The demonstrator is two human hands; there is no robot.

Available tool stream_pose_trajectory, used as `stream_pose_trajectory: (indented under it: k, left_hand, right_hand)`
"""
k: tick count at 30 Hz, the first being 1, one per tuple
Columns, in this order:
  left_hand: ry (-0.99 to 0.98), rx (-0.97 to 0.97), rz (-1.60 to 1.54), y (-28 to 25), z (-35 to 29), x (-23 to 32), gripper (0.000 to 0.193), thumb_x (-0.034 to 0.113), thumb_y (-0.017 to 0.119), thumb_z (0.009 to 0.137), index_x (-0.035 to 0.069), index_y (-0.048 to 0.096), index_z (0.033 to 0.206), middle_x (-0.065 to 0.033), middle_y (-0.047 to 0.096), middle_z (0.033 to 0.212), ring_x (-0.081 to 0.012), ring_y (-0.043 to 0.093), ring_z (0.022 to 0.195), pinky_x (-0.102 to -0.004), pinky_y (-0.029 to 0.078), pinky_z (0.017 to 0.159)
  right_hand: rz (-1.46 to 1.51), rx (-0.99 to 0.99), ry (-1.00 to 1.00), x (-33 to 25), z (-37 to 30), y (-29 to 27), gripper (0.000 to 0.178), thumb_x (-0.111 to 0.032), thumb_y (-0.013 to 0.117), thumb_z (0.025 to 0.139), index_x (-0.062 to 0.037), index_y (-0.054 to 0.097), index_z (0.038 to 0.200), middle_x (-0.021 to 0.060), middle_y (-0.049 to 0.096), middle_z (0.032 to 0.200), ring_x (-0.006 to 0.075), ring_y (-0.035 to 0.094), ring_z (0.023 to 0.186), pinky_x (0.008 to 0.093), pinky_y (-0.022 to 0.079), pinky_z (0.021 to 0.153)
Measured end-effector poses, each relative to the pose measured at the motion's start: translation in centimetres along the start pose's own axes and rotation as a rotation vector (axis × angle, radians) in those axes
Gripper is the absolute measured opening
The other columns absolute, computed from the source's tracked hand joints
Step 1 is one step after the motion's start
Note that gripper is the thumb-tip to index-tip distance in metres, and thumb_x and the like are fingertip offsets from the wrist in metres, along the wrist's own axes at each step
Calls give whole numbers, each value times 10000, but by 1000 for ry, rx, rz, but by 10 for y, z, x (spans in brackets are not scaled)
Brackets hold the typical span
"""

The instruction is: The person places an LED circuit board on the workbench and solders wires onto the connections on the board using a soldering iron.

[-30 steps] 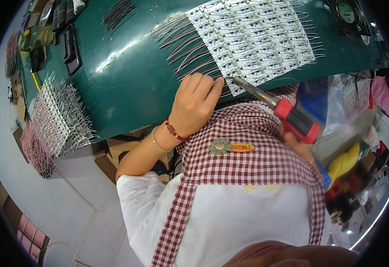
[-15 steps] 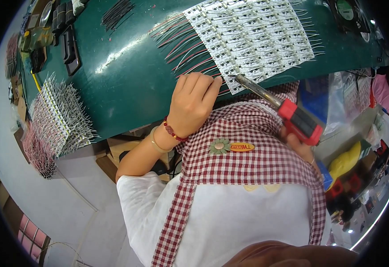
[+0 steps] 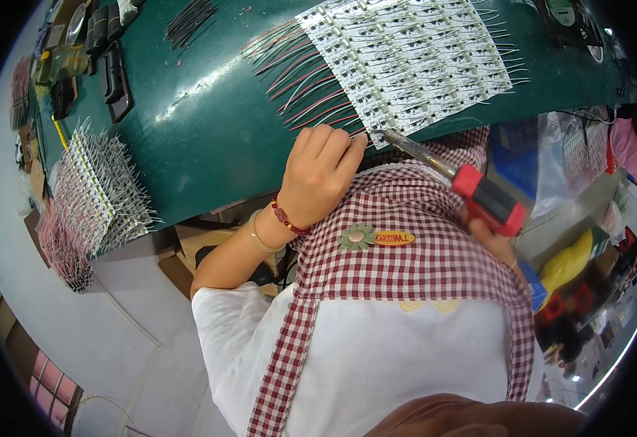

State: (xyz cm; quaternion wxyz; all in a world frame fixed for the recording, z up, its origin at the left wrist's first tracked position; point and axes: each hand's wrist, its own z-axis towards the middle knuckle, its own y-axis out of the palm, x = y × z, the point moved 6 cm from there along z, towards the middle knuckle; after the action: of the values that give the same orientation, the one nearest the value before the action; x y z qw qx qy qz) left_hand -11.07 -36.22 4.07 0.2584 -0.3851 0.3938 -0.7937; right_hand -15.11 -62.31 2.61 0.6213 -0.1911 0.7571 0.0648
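A white panel of small circuit boards [image 3: 413, 65] lies on the green table, with red, black and white wires [image 3: 307, 84] sticking out along its left edge. My left hand [image 3: 322, 171] is closed at the panel's near left corner. Its fingertips pinch a thin wire [image 3: 359, 132], most of which the fingers hide. My right hand [image 3: 490, 240] grips a soldering iron [image 3: 487, 198] by its red and black handle. The iron's metal shaft slants up and left, and its tip is at the panel's near corner, close to my left fingertips.
A bundle of wired board panels [image 3: 103, 193] hangs over the table's left end. Black loose wires [image 3: 191, 22] lie at the back, near a black tray [image 3: 116, 84]. A dark round device [image 3: 568, 22] stands far right. Bags and a blue bin [image 3: 515, 156] sit right of the table.
The panel has shifted slightly left and away from me. The iron's tip has dropped a little toward the corner, and my left hand has moved slightly right and nearer.
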Motion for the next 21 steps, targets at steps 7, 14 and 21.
stream_pose_trajectory:
  k: [7, 14, 21]
  left_hand:
    - [-9, -9, 23, 1, 1, 1, 287, -36, 651, 652, 11, 660, 935, -38, 518, 759, -205, 498, 695, -331, 381, 614]
    - [-20, -15, 61, -3, 4, 2, 259, -19, 643, 673, 32, 662, 926, -30, 518, 760, -200, 509, 706, -326, 380, 644]
    - [-8, 91, 121, -7, 3, 6, 222, 16, 666, 683, 63, 658, 899, 5, 518, 740, -172, 544, 726, -326, 380, 676]
  right_hand:
    - [-23, 28, 22, 6, -5, -2, 264, -268, 688, 780, -11, 643, 820, 58, 613, 738, 166, 584, 632, 274, 458, 577]
    - [-19, 40, 25, 8, -8, -6, 327, -341, 674, 786, -15, 645, 795, 53, 620, 705, 163, 591, 605, 279, 463, 566]
    - [-16, 38, 20, 4, -9, -6, 330, -342, 672, 793, -14, 642, 802, 53, 616, 706, 155, 588, 614, 273, 464, 570]
